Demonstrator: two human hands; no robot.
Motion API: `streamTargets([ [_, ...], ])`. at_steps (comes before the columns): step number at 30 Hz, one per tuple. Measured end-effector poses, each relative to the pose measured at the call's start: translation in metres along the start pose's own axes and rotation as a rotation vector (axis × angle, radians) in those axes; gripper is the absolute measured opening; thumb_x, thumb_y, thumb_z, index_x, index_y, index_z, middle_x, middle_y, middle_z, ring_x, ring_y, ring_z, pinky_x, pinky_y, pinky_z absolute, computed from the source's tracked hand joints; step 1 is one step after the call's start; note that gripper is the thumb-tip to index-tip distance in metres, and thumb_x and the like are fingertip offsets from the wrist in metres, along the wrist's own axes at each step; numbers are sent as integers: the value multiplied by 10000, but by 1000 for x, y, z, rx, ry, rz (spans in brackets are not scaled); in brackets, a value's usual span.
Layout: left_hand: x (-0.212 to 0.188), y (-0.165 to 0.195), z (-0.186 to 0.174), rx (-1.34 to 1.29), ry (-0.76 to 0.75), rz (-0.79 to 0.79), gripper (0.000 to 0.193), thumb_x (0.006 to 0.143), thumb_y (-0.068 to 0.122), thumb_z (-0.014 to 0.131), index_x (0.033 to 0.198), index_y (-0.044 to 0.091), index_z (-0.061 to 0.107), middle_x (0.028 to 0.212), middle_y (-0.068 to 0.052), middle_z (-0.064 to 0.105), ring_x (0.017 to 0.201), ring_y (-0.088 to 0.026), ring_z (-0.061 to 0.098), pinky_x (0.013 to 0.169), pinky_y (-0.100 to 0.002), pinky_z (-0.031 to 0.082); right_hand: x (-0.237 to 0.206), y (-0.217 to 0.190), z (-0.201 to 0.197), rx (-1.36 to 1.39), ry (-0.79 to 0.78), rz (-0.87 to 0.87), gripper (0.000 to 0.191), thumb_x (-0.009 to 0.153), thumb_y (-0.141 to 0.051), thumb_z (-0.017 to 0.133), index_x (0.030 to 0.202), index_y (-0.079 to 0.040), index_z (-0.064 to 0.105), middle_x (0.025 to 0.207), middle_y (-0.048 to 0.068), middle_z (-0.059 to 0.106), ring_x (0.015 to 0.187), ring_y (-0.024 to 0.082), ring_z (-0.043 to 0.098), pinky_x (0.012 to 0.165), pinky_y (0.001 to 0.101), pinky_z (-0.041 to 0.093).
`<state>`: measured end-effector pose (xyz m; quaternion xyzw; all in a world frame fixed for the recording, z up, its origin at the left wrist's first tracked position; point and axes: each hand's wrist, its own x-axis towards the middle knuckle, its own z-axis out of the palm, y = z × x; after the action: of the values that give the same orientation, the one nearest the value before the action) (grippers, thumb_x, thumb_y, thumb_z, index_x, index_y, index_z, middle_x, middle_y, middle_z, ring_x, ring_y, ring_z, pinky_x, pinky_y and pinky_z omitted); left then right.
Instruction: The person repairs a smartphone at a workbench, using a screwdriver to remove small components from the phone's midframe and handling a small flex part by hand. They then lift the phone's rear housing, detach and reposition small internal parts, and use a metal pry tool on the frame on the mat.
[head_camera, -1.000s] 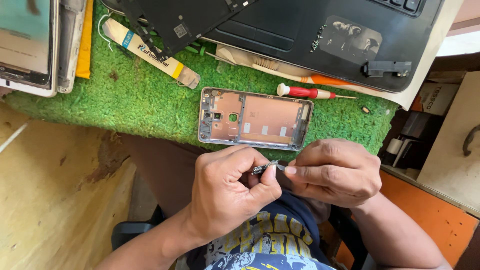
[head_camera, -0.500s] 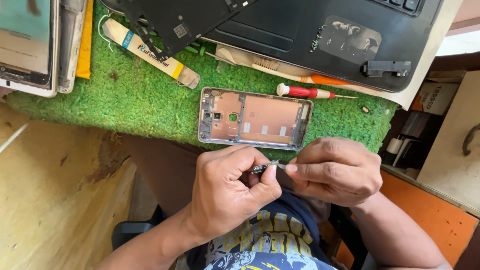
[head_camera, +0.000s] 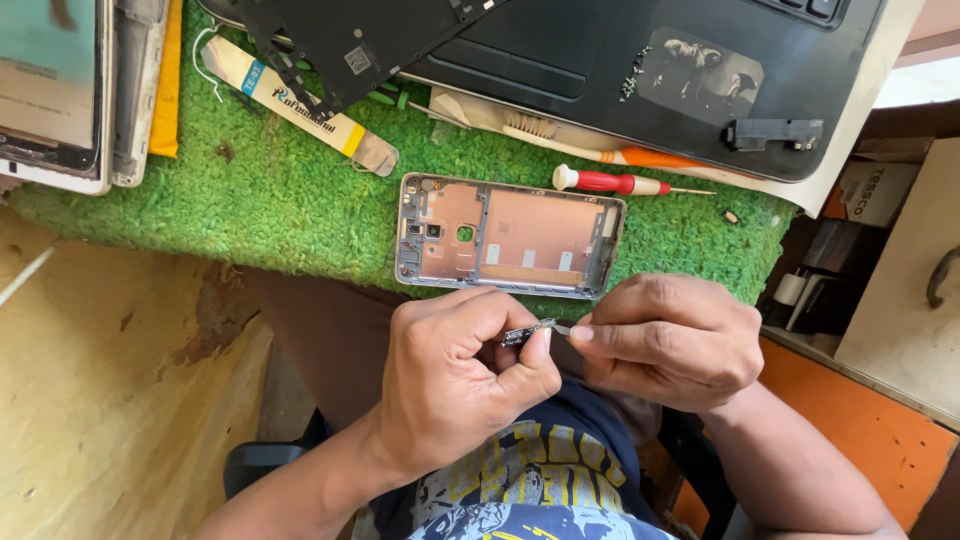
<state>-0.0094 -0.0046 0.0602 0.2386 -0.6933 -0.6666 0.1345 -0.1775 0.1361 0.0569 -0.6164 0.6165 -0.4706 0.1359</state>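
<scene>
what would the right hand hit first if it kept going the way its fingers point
The right hand points left, fingertips on a small dark part. Going straight on, it would likely meet the left hand, which pinches that same part; depth is hard to judge.

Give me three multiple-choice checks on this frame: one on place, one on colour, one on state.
1. Where does the phone frame lie?
A. on the green mat
B. on the laptop
C. in the left hand
2. What colour is the screwdriver handle?
A. blue
B. red
C. black
3. How is the small part held?
A. lying free on the mat
B. by the right hand alone
C. pinched between both hands

A: green turf shows round the frame.
B: red grip, white cap.
C: fingertips of both hands meet on it.
</scene>
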Motion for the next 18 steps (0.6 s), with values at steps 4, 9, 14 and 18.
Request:
streamTargets([
  [4, 0, 0, 0, 11, 3, 7, 124, 843, 57, 783, 792, 18, 678, 676, -12, 624, 547, -45, 560, 505, -226, 462, 0, 1, 0, -12, 3, -6, 178, 796, -16, 862, 884, -3, 708, 788, 80, 676, 681, 175, 699, 591, 300, 583],
  [9, 0, 0, 0, 23, 1, 21, 118, 838, 60, 784, 795, 19, 681, 675, -14, 622, 546, -49, 561, 505, -228, 461, -1, 2, 0, 37, -8, -23, 186, 807, -26, 863, 891, -12, 698, 806, 79, 679, 699, 180, 710, 606, 299, 594],
  [14, 0, 1, 0, 2, -4, -3, 132, 845, 63, 786, 788, 18, 675, 675, -12, 626, 543, -49, 557, 502, -229, 459, -1, 1, 1, 23, 1, -11, 184, 808, -15, 862, 898, -10, 702, 806, 80, 682, 689, 178, 705, 598, 296, 588],
  [18, 0, 1, 0, 15, -2, 5, 133, 837, 61, 786, 783, 19, 672, 668, -12, 618, 542, -47, 553, 502, -226, 461, 0, 1, 0, 14, -8, -27, 194, 801, -24, 862, 908, -16, 700, 813, 80, 681, 700, 186, 711, 604, 300, 586],
])
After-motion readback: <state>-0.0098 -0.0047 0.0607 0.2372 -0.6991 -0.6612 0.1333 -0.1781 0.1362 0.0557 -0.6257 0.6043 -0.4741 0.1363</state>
